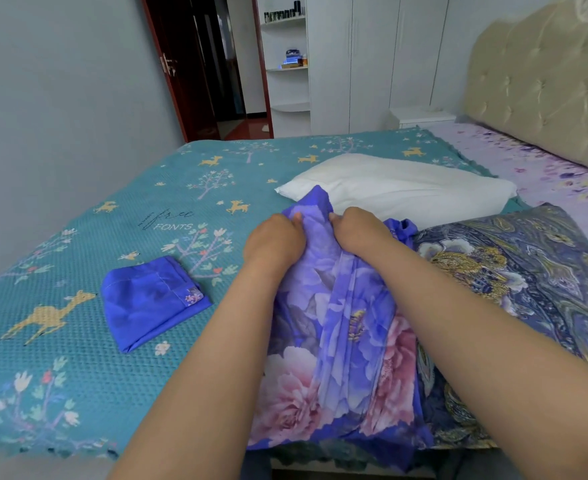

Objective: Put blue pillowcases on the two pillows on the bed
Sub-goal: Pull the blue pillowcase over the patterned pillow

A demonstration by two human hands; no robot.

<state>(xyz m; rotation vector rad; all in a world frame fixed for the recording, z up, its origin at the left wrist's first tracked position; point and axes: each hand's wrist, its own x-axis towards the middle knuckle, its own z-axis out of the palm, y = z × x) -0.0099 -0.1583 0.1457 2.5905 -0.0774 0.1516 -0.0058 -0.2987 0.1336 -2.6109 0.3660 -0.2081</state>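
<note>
On bed, two hands (pixel 315 233) gripping one pillowcase (pixel 341 327)

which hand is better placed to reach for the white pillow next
Right, most likely. The right hand grips the floral blue pillowcase on the side nearest the white pillow, which lies just beyond it. The left hand would have to cross over, and could keep its grip on the pillowcase.
</note>
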